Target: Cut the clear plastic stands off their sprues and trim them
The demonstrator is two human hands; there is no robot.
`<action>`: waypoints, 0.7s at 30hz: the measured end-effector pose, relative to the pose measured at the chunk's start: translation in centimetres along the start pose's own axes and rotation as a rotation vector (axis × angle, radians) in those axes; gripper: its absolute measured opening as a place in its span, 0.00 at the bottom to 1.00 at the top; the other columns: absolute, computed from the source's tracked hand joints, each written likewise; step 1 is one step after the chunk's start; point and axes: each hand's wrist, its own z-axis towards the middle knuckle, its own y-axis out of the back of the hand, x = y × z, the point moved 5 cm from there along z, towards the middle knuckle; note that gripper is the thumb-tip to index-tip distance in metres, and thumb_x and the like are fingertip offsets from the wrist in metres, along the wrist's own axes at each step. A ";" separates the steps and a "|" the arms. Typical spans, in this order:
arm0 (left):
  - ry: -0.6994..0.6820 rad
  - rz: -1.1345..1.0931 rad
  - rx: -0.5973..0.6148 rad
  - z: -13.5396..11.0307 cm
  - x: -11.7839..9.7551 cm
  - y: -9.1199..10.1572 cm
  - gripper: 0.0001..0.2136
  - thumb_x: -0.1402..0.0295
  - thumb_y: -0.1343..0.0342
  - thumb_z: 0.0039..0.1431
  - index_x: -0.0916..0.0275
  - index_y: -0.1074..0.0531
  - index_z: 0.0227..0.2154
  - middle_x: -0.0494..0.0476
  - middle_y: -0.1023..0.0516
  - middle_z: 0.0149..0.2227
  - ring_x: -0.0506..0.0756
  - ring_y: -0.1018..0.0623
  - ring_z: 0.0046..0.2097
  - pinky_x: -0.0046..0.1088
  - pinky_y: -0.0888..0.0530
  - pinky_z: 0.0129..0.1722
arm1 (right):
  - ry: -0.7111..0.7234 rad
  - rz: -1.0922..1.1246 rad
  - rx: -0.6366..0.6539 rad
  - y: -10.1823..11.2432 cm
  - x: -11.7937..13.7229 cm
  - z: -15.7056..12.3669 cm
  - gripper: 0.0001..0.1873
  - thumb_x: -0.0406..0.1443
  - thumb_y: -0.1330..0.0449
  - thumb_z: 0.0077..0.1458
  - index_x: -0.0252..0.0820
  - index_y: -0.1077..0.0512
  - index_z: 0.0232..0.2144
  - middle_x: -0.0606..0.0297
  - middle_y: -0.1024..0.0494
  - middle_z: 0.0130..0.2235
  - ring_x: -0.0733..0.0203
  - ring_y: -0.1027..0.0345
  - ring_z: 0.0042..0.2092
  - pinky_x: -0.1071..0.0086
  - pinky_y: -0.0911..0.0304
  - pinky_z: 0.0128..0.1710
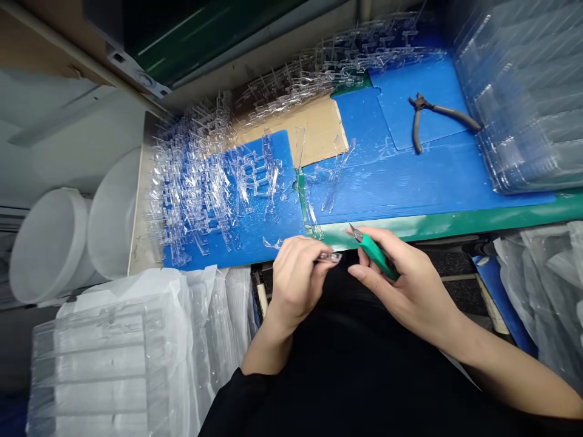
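Near the front edge of the bench, my left hand (296, 279) pinches a small clear plastic part (334, 258), whose far end is hidden by my fingers. My right hand (401, 267) is wrapped round a green utility knife (374, 252). Its pointed blade faces up and left, apart from the plastic part. Beyond my hands, a few loose clear plastic pieces (330, 182) lie on the blue mat (410, 182). To the left, many similar clear pieces (204, 182) are heaped together.
Nippers (419, 118) with spread handles lie at the back right. Stacked clear trays (519, 103) stand at the right end. A cardboard piece (314, 130) lies mid-bench. White buckets (50, 243) stand at left, and a clear tray (100, 364) rests on white bags (177, 303).
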 end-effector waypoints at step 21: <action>-0.011 0.047 -0.183 -0.1 0.4 1.1 0.02 0.72 0.42 0.75 0.59 0.27 0.46 0.53 0.19 0.35 0.53 0.21 0.36 0.35 0.29 0.42 | 0.174 -0.398 0.071 -0.2 2.1 -1.6 0.11 0.37 0.46 0.79 0.42 0.26 0.56 0.66 0.24 0.37 0.65 0.33 0.27 0.67 0.41 0.27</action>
